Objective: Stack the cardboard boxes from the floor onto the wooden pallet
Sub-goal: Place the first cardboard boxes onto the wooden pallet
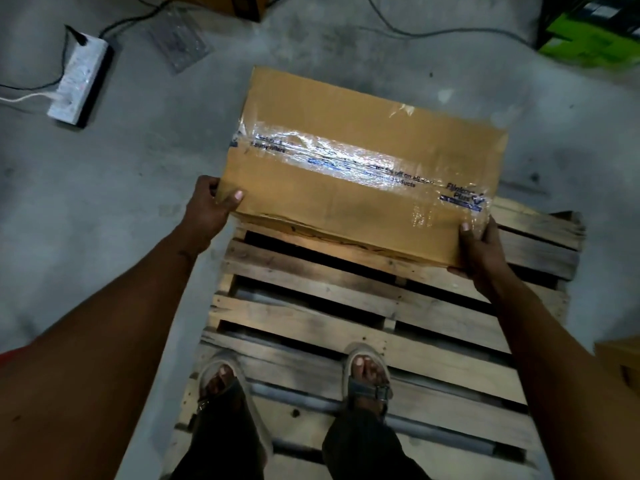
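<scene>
Head-camera view: a flat, tan cardboard box (363, 168), sealed lengthwise with glossy clear tape printed in blue, is held over the far end of a weathered wooden slat pallet (346, 323). Its near left corner is gripped by the left hand (207, 206), thumb laid on top and fingers curled round the edge. Its near right corner is gripped by the right hand (481, 251) in the same manner. The box's far part reaches past the pallet's far edge, over the grey concrete floor (104, 188). Whether the underside already rests on the slats cannot be told.

The placing step appears to be in hand. The next move would seem to call for the box being drawn nearer or squared to the slats, lowered flat, then released by both hands.

Two sandalled feet (298, 379) are planted on the near slats, so room there is limited. A white power strip (81, 81) with dark cables lies on the floor, far left.
</scene>
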`<state>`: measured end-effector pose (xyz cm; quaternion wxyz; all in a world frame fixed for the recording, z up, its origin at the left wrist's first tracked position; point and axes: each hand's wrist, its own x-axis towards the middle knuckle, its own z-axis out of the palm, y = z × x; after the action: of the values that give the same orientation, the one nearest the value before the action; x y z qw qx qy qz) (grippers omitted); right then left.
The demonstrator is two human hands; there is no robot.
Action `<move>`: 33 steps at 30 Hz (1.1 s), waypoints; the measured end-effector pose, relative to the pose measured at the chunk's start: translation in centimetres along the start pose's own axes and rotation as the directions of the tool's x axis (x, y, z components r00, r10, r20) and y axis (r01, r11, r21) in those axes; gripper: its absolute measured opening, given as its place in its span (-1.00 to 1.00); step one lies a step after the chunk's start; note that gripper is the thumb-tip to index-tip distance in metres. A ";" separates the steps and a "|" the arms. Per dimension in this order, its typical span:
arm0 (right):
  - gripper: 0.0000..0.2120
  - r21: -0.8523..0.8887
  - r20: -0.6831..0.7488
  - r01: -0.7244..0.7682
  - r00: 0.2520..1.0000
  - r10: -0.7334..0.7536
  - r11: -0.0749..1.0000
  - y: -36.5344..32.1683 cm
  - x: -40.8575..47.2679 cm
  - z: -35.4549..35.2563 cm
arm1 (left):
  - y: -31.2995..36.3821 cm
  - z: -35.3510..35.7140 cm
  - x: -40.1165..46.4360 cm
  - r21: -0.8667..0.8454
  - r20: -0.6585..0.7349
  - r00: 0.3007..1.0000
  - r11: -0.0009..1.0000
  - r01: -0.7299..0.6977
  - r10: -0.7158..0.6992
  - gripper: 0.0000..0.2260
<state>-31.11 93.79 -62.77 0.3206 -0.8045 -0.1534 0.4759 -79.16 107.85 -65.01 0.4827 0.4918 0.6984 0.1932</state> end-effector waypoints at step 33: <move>-0.42 -0.212 -0.120 0.139 0.979 -0.167 0.967 -3.8 -40.2 -14.1 | 26.1 8.5 -37.2 0.359 0.535 0.833 0.931 -0.070 -0.144 -0.35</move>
<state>-38.80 69.20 -28.60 0.2825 -0.8495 -0.2404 0.3751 -56.84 85.17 -31.47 0.5679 0.5931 0.5620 -0.0991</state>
